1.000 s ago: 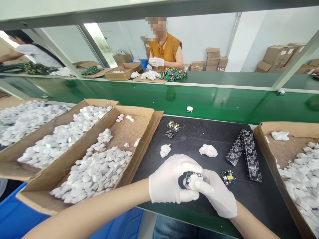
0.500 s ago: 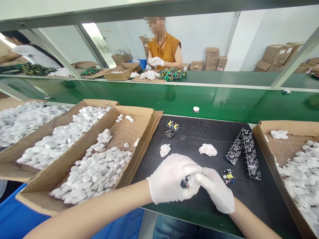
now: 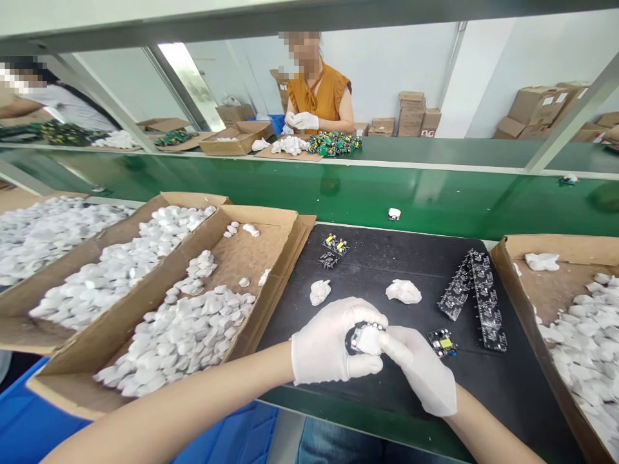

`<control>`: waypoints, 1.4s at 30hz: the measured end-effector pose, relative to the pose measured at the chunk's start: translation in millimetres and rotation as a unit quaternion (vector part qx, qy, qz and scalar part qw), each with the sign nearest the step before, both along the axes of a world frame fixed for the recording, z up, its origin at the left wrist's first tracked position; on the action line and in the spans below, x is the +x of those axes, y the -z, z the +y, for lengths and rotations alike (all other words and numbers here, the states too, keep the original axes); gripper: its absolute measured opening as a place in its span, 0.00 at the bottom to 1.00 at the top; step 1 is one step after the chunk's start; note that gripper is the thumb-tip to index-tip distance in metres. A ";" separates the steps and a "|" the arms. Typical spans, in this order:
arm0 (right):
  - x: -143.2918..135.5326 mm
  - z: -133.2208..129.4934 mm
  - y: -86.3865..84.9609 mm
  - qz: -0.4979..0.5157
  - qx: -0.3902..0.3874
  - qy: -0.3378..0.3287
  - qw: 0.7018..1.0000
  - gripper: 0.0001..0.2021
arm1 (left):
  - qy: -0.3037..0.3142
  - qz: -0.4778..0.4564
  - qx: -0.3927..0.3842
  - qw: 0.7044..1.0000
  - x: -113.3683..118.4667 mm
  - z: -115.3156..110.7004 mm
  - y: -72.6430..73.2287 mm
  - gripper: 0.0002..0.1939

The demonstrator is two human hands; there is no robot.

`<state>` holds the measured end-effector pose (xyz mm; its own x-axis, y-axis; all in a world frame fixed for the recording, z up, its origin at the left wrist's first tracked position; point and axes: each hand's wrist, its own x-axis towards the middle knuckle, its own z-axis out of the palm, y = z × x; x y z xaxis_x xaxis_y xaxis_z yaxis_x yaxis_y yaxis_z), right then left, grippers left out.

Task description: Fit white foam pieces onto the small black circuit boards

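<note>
Our left hand [image 3: 331, 348] wears matt white cloth. We see one long, smooth, glossy green belt [image 3: 271, 187].

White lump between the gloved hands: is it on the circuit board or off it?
On: the white lump covers part of the circuit board, whose dark edge shows beside it. Whether it is stuck, I cannot tell.
</note>
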<state>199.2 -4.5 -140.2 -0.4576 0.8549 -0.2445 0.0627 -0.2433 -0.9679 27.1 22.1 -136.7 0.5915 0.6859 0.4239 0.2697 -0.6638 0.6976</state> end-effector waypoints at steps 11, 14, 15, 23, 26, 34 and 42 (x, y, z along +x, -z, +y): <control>-0.5 -1.4 -10.1 -0.023 0.015 -0.050 0.998 0.24 | -0.004 0.003 0.041 0.999 -2.6 0.3 4.4 0.25; -3.0 -0.1 -8.9 -0.023 0.016 -0.023 0.999 0.23 | -0.025 0.031 0.027 0.999 -1.3 -0.5 5.6 0.24; -3.1 0.2 -7.4 -0.018 0.023 -0.015 0.999 0.22 | -0.034 0.044 0.018 0.998 -0.2 -1.2 5.2 0.22; -3.4 -1.9 0.8 -0.033 0.049 -0.028 0.998 0.18 | -0.046 0.076 0.029 0.996 3.6 -3.7 -2.4 0.15; -2.8 -2.2 5.0 -0.054 0.068 -0.028 0.996 0.16 | -0.037 0.084 0.044 0.995 1.6 -1.4 0.7 0.15; -0.7 0.5 5.4 -0.041 0.060 -0.025 0.997 0.20 | -0.022 0.137 0.086 0.987 5.5 -4.8 -2.1 0.14; -7.8 3.3 9.9 -0.016 0.080 0.069 0.994 0.24 | -0.051 0.206 0.226 0.951 0.0 -2.4 -7.2 0.14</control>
